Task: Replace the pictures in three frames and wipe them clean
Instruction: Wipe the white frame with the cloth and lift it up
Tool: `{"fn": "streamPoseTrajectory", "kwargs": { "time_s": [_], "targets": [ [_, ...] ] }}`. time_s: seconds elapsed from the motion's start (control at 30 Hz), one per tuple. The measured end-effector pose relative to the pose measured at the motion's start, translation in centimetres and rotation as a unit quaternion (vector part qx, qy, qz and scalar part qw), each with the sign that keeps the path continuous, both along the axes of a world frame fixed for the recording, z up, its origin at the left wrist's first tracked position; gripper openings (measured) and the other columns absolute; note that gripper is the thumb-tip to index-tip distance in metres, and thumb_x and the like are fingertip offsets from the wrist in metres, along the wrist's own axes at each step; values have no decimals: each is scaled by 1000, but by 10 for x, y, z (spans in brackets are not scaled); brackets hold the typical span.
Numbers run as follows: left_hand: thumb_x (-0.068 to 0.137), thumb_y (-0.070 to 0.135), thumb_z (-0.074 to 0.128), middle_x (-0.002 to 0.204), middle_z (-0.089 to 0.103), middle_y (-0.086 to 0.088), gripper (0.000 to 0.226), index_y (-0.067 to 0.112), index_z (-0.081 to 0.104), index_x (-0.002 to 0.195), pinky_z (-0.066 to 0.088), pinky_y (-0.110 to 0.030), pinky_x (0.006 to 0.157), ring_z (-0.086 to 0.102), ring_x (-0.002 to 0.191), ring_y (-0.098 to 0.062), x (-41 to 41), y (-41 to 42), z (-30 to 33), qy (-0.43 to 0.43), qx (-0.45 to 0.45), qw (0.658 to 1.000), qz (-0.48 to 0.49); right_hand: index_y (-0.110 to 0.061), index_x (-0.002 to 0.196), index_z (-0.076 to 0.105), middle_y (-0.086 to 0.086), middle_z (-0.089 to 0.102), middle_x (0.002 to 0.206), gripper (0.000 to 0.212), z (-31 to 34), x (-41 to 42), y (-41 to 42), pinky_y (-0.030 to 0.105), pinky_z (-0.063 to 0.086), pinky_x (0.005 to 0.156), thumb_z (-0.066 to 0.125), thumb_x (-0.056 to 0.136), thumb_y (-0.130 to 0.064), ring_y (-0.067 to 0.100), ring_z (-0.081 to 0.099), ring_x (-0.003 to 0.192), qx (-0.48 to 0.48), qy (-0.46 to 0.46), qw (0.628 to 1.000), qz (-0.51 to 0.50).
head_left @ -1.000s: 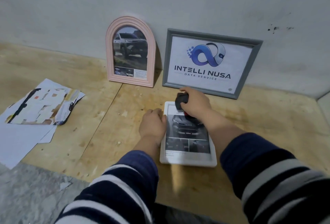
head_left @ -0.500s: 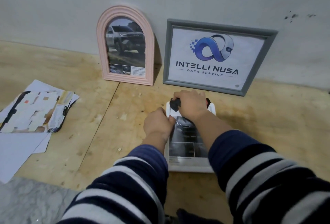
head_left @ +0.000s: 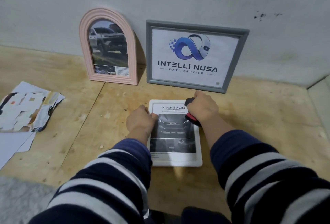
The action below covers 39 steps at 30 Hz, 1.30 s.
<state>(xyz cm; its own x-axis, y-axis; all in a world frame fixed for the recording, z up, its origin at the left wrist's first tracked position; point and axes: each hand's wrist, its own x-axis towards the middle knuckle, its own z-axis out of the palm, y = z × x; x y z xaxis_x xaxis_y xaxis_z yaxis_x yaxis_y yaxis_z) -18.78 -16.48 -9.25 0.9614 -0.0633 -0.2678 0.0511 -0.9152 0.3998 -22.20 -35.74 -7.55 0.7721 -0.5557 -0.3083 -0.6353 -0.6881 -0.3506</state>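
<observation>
Step in hand: wiping the glass of the white frame (head_left: 175,132), which lies flat on the plywood table (head_left: 267,125) a little in from its back edge, face up, holding a car leaflet headed "TOUGH & AGILE".
Right hand: the right hand (head_left: 203,106) is fisted round a black and red cloth (head_left: 192,116), pressing it onto the frame's upper right corner; the cloth shows at both ends of the fist.
Left hand: the left hand (head_left: 141,119) rests on the frame's left rail, fingers curled over its edge with the thumb on the glass, steadying it.
Other frames: the pink arched frame (head_left: 108,47) and the grey frame (head_left: 195,56) lean upright against the wall along the table's back edge, side by side, each with a picture in it. Whether they are wiped I cannot tell.
Old paper: a heap of loose paper sheets (head_left: 25,109) lies at the table's left edge, well apart from the work.
How to do it well: probably draw the cloth in overlapping passes from the back rail toward the near one, flat and with even pressure, covering the corners and the raised border too.
Watch for: the thumb on the glass may leave a mark, so that patch should be wiped last; keep the frame from sliding toward the grey frame just behind it.
</observation>
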Motion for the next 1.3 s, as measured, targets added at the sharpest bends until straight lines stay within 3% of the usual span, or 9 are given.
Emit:
{"fn": "streamPoseTrajectory", "kwargs": {
  "time_s": [0.23,0.43,0.53,0.6,0.7,0.77,0.93,1.03,1.3],
  "targets": [
    [88,41,58,94,61,-4,29,16,53,101,42,-31,70,56,84,-26,-3,-2,2,15,-6,1000,17,-16,95,53,6,60,88,24,-8,-36,3,27,36,55,50,85,-37,26,59,82,84,37,994,-66],
    [98,36,39,115,63,-19,45,1,59,116,50,-40,89,60,103,-36,-3,-10,11,126,-151,975,101,-21,77,46,5,57,80,14,-19,-51,10,27,33,52,49,82,-34,25,55,71,126,-36,984,-119],
    [100,26,36,121,60,-22,38,2,59,120,50,-42,93,58,109,-38,2,-9,24,167,-224,954,106,-23,76,45,4,58,81,12,-19,-55,11,28,35,53,53,81,-30,24,56,71,149,-59,977,-140],
    [99,24,33,115,60,-19,31,9,54,116,51,-41,85,59,98,-35,-4,-8,28,187,-257,942,110,-23,88,49,3,60,87,9,-18,-57,15,29,39,54,51,83,-31,23,58,74,149,-61,977,-140],
    [103,31,28,119,57,-17,28,18,48,117,46,-48,97,57,109,-35,-15,-8,23,202,-318,917,131,-30,122,39,-3,60,99,34,-13,-59,22,31,44,56,49,89,-28,24,61,78,83,-73,988,-111],
    [104,32,28,117,57,-16,23,20,47,108,44,-53,100,56,109,-36,-19,-7,22,177,-344,910,148,-36,126,30,-4,55,104,36,-10,-61,26,32,45,55,47,96,-29,25,60,76,-7,-95,995,-38],
    [105,28,25,100,55,-7,28,12,44,120,45,-39,87,54,91,-22,-25,-13,33,75,-390,908,134,-28,126,51,7,51,116,28,13,-57,24,30,40,58,36,103,-30,25,53,74,-152,-88,981,87],
    [105,27,26,91,53,1,26,14,44,120,40,-33,78,52,83,-16,-24,-14,46,8,-398,907,137,-30,127,56,6,53,121,31,28,-52,27,29,39,63,40,101,-32,28,62,88,-155,-100,979,92],
    [104,28,29,98,57,-1,24,16,46,116,43,-38,85,54,90,-23,1,12,84,-120,-404,882,213,-31,121,60,1,54,113,28,38,-58,63,27,43,63,42,99,-34,25,62,88,-99,-142,980,93]
  ]
}}
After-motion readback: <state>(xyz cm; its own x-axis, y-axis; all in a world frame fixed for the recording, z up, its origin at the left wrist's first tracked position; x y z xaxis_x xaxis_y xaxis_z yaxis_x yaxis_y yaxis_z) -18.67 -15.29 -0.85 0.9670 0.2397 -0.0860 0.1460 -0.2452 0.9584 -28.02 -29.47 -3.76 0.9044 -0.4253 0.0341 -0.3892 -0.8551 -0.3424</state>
